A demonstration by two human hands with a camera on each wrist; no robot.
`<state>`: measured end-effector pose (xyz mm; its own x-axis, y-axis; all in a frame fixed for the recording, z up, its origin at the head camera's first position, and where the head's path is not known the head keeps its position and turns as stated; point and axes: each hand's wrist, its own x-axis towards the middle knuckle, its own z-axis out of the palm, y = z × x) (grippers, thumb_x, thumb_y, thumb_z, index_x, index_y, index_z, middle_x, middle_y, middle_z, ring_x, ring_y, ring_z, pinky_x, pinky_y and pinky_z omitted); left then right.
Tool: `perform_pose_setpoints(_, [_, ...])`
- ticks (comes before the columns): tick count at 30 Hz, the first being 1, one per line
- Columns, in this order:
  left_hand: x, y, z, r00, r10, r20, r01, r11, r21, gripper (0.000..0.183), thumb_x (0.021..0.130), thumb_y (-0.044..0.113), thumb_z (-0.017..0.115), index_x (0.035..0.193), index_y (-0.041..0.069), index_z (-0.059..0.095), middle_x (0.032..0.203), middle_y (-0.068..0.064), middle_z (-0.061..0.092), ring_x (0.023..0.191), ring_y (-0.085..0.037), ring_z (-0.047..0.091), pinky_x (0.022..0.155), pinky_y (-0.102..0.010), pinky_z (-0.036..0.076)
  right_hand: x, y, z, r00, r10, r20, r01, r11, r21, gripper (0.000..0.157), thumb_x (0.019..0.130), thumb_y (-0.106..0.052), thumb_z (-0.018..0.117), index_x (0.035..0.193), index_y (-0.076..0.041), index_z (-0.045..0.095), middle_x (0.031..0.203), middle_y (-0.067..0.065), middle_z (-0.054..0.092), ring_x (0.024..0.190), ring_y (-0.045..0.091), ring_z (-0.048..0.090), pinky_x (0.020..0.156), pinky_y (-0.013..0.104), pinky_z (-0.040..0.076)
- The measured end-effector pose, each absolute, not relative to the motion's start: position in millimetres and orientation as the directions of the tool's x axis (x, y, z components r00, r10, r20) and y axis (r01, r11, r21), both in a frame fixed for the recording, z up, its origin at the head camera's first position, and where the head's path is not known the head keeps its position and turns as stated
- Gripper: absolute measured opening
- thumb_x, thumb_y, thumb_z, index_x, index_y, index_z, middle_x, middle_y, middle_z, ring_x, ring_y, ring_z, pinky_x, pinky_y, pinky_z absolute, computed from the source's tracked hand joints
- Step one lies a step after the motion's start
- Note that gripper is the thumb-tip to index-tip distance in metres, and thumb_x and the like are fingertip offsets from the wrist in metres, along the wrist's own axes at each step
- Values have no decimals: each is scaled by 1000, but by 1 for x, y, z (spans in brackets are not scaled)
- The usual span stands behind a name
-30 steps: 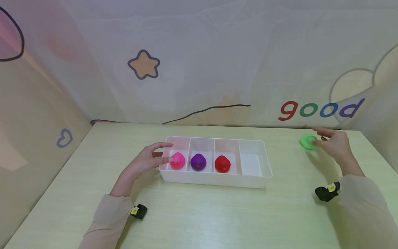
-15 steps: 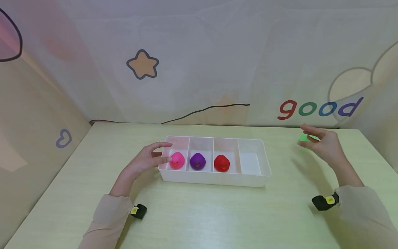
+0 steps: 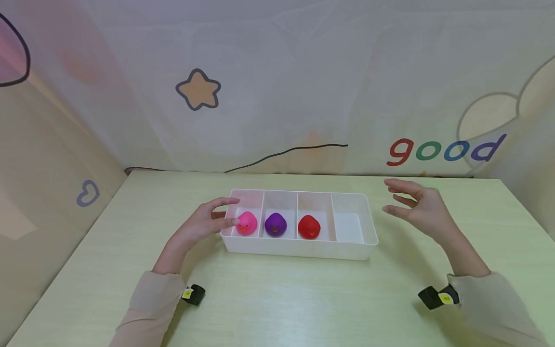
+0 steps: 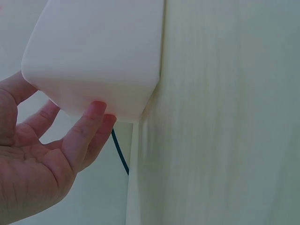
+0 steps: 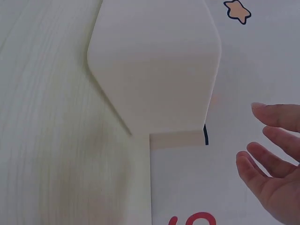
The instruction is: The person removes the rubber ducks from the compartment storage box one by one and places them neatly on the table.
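Note:
A white box with several side-by-side compartments lies on the table. It holds a pink rubber duck at the left, then a purple duck and a red duck, one per compartment. My left hand grips the left end, thumb and forefinger over the rim. Its other fingertips touch the outside of the end wall, as the left wrist view shows. Right of the box my right hand hovers with fingers spread, apart from it. Behind that hand a sliver of a bright green thing shows, mostly hidden.
The pale wooden table runs back to a printed cloth backdrop, with another cloth side along the left. Both wrists carry a small black camera, such as the right one.
My right hand has left the green thing, which stayed behind, and moved left toward the box with its fingers spreading. The left hand keeps its hold on the box.

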<state>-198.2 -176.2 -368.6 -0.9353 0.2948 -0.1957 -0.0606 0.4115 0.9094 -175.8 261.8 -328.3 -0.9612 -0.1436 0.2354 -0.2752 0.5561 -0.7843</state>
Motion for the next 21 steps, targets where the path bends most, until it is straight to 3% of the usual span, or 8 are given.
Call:
perform_pose_setpoints(6, [-199, -177, -370, -935, 302, -188, -53, 405, 913, 56, 82, 24, 68, 132, 17, 45, 140, -10, 33, 122, -35, 42, 89, -44, 46, -171, 241, -327, -939, -221, 262, -340, 504, -794, 53, 76, -1, 71, 124, 6, 51, 124, 24, 50, 101, -6, 51, 81, 10, 43])
perform_pose_setpoints(13, [-198, -177, -368, -935, 296, -195, -57, 418, 906, 56, 82, 25, 68, 132, 16, 45, 141, -11, 32, 123, -36, 41, 90, -46, 45, -166, 222, -325, -934, -270, 235, -344, 502, -794, 54, 75, -2, 72, 124, 5, 51, 125, 21, 51, 109, 35, 53, 87, 26, 44])
perform_pose_setpoints(21, [-198, -177, -368, -934, 305, -185, -45, 414, 909, 56, 82, 24, 67, 133, 15, 45, 140, -12, 33, 122, -36, 41, 90, -45, 45, -166, 201, -330, -927, -314, 206, -343, 482, -806, 52, 74, 1, 71, 123, 6, 52, 124, 20, 52, 110, 36, 52, 88, 42, 43])
